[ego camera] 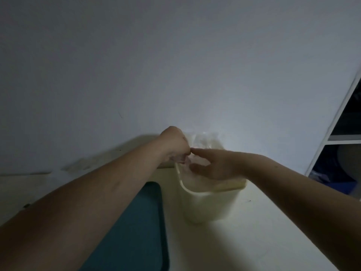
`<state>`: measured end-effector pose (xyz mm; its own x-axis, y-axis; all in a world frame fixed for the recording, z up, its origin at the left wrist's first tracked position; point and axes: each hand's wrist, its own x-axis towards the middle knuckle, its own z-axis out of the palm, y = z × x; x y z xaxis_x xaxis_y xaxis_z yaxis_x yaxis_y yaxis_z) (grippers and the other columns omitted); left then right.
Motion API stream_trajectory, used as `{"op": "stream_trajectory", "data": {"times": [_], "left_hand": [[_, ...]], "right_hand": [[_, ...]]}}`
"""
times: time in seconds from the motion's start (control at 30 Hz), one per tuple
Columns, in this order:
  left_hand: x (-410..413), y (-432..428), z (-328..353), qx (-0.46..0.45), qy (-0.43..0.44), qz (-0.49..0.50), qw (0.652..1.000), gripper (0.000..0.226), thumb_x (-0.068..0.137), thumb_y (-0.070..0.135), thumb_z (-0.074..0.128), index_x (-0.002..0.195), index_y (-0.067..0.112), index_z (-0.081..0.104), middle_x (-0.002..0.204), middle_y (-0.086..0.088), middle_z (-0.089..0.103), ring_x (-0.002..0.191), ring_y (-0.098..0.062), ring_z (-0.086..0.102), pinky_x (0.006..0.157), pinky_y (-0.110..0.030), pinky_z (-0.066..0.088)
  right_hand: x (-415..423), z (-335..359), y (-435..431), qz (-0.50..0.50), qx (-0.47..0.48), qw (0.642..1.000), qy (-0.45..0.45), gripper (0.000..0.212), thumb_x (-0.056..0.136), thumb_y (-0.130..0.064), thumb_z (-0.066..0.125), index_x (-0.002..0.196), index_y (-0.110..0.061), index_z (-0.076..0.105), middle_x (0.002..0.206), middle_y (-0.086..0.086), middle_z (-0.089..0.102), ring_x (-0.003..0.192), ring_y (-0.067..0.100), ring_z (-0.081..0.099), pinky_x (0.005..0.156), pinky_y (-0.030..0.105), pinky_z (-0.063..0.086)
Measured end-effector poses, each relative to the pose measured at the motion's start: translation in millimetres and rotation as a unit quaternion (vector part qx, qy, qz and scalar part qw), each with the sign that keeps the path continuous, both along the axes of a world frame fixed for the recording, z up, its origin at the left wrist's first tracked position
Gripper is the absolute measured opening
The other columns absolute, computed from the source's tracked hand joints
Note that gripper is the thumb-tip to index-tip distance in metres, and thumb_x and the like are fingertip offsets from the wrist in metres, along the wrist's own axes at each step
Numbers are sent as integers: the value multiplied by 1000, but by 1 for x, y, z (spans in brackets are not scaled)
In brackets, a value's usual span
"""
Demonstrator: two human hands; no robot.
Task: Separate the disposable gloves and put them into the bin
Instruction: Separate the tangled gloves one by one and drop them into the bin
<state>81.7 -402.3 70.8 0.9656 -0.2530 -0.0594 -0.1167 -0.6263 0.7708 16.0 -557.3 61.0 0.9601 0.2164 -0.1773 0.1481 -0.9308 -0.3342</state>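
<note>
A clear glove (182, 160) is bunched in my clenched left hand (173, 143), over the bin's (187, 189) left rim. My right hand (213, 163) lies slack above the bin, fingers straight, forefinger touching my left knuckles. More clear film (205, 138) rises at the bin's far side, too blurred to count. A teal mat (140, 222) lies left of the bin on the table (244, 222); a shelf (341, 137) stands far right.

The clear thin plastic disposable gloves (202, 140) form a crumpled see-through bunch, one end in the grip of the left hand (173, 145), above the open pale cream rectangular plastic bin (211, 204), which stands upright on the bench (254, 222).
</note>
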Motion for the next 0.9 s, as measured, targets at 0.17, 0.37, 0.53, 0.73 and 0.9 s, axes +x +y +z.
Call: {"op": "stream_trajectory", "data": {"times": [0.17,0.37,0.53,0.73,0.9], "left_hand": [[-23,18,16,-63,68,-13,996,20,100,8,64,119,1,63,92,-19,75,74,-30,80,76,-37,67],[-50,55,10,-106,29,-1,994,13,100,18,69,108,8,66,91,-21,77,71,-30,79,67,-34,66],[-54,96,-13,-71,-49,15,996,7,98,22,71,99,15,71,89,-6,78,75,-17,78,73,-32,65],[-58,172,-49,215,-255,0,943,18,92,41,67,103,27,69,121,5,62,120,-23,58,99,-39,48],[-71,220,-79,394,-99,37,913,72,93,62,59,157,40,35,174,-3,9,160,-33,2,125,-57,12]], "right_hand": [[16,-20,21,-9,-129,989,74,93,95,-67,55,164,-43,-3,174,1,1,157,36,19,124,53,24],[35,-49,45,-35,-172,977,119,65,111,-48,29,166,-21,8,173,14,3,159,39,6,126,51,8],[21,-11,59,-43,-168,979,104,68,102,-47,54,162,-30,29,166,4,33,148,29,38,117,44,34],[-7,32,102,-41,-139,985,-92,41,93,-29,56,132,-16,61,135,5,62,122,28,61,96,38,51],[-16,0,184,30,-2,984,-177,37,96,-35,54,124,-15,66,129,5,64,117,28,62,99,38,53]]}}
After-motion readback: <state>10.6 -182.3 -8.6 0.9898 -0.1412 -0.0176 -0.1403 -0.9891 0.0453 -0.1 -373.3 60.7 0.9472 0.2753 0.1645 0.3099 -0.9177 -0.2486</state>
